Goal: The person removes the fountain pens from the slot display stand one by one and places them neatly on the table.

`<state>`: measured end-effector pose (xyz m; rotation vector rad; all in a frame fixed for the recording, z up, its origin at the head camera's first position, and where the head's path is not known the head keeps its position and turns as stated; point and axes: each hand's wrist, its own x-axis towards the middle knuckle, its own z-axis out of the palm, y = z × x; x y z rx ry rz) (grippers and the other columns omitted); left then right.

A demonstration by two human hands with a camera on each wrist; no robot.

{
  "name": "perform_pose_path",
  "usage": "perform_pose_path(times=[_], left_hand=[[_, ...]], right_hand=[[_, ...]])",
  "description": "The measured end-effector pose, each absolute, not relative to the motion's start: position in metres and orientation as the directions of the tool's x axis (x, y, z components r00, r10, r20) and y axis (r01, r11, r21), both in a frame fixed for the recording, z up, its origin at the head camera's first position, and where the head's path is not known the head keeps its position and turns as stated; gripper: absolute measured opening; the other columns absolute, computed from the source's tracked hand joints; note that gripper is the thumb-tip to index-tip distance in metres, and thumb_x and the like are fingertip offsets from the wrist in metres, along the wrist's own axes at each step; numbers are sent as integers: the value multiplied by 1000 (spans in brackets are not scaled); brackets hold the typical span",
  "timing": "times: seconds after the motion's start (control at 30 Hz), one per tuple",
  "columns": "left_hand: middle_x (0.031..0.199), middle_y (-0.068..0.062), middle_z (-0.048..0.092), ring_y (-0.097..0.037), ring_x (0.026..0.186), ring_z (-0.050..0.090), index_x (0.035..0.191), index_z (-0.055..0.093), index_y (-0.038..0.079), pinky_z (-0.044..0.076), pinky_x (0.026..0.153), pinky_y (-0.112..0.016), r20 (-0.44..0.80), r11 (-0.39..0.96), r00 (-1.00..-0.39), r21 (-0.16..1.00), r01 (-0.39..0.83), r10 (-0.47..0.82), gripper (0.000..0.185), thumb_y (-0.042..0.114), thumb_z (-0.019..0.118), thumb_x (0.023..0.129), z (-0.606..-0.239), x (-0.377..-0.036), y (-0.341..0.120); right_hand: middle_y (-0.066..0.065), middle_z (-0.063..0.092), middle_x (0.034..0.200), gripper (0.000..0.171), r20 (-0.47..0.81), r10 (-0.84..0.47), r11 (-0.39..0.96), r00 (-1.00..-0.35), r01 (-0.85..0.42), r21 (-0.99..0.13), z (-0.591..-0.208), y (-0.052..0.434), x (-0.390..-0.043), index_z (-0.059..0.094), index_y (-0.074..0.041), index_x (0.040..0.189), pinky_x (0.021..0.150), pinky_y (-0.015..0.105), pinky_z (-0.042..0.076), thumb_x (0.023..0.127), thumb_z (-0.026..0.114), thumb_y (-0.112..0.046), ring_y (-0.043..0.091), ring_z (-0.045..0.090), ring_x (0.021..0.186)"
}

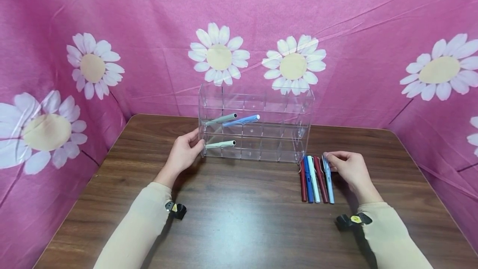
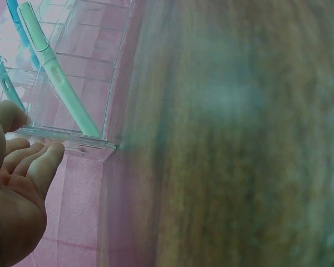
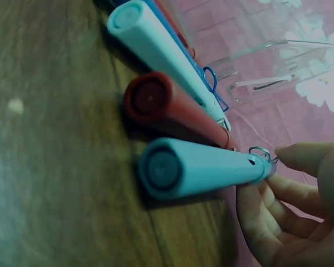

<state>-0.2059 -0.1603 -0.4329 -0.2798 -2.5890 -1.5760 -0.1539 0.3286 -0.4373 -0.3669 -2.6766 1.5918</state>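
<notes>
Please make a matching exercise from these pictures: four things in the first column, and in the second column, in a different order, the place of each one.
Things:
1. blue pen
2. light blue pen
3. left hand
4. dark blue pen

Places:
A. at the left end of the clear rack
B. in the rack's upper row
C. on the table, at the right hand
D. on the table, second from left in the row

Pairs: 1-B, 2-C, 3-A, 4-D

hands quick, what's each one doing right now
Left hand: open, fingers resting on the left end of the clear rack.
Right hand: pinching the far end of the light blue pen, which lies on the table.
</notes>
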Motion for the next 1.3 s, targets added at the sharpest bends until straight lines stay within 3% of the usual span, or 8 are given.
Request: perform_pose_path(times=[0.27,0.47,0.57,0.8,0.97,1.17,1.3], left_hand=[[134,-25,72,-30,120,71,152,58,-2,51,88,-5,177,452,-978,867,209,114,50,5,62,103,-434,-207,-160],[135,-25,72,-30,120,71,153,57,-2,53,88,-7,171,439,-979,875,203,112,51,4,62,103,-434,-207,-160],[135,-25,71,-30,121,71,153,57,-2,52,87,-5,169,436,-979,877,202,114,50,4,62,103,-434,-208,-160],[136,-25,71,-31,123,70,151,58,-3,58,97,-20,177,442,-978,872,209,113,49,5,62,103,-434,-207,-160],[135,-25,71,-31,123,70,151,59,-3,55,94,-12,175,438,-978,875,207,113,49,6,62,103,-434,-207,-160],[135,-25,71,-31,122,71,152,58,-2,57,96,-17,173,439,-978,875,206,115,50,5,62,103,-433,-207,-160],[135,-25,71,-29,122,71,152,58,-2,58,98,-19,169,452,-979,869,202,111,50,6,62,103,-433,-206,-160]], right_hand=[[6,79,85,42,-111,162,541,-981,182,-821,-440,331,-155,70,19,124,64,26,64,106,66,-19,4,71,67],[12,79,86,42,-117,150,586,-982,184,-789,-438,329,-155,70,20,123,62,27,64,107,64,-19,6,71,66],[12,79,88,44,-151,151,573,-977,211,-792,-436,329,-152,68,21,125,63,27,65,109,62,-19,6,72,67],[12,78,91,44,-179,146,560,-973,231,-796,-434,329,-147,67,21,126,66,27,66,110,60,-20,6,74,69],[11,78,91,44,-176,133,534,-975,220,-816,-434,330,-145,66,22,127,68,28,67,110,60,-18,6,74,70],[7,79,88,41,-119,136,472,-984,170,-865,-431,333,-143,63,24,128,68,28,67,109,60,-12,5,75,70],[-3,78,85,41,-54,140,448,-989,112,-887,-424,332,-141,62,24,130,68,27,67,109,61,-11,3,73,71]])
